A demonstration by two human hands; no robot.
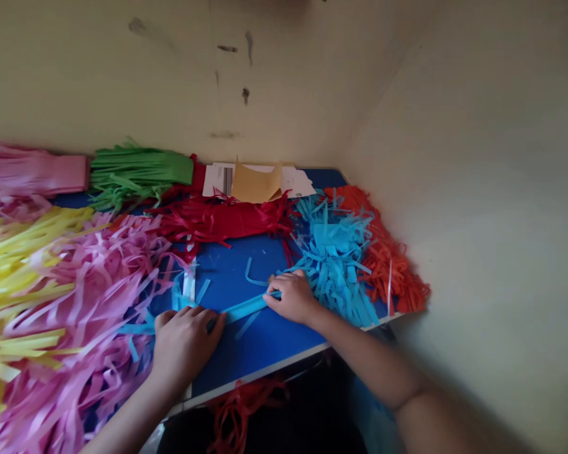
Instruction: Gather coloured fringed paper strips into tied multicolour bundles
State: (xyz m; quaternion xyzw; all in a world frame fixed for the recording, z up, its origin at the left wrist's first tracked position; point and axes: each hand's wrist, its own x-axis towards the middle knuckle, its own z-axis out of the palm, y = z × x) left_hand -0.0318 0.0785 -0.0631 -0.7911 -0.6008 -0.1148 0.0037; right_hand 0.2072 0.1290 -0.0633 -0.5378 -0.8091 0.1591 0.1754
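Observation:
A narrow light-blue folded strip (pixel 246 308) runs between my hands, low over the blue tabletop (pixel 265 343). My left hand (pixel 185 331) is closed on its left part, and blue fringe (pixel 139 329) sticks out to the left of that hand. At the strip's right end, my right hand (pixel 291 295) pinches it between thumb and fingers. Just beyond the right hand lies a pile of light-blue fringed paper (pixel 338 252). A few thin blue scraps (pixel 253 274) lie on the table around the strip.
Pink (pixel 104 271) and yellow fringe (pixel 33 246) cover the left side. Green fringe (pixel 142 167), red fringe (pixel 227 219) and a brown card (pixel 256 183) lie along the back. Orange fringe (pixel 392 265) is at the right edge, beside the wall (pixel 478 189). Red strands (pixel 239 410) hang below the front edge.

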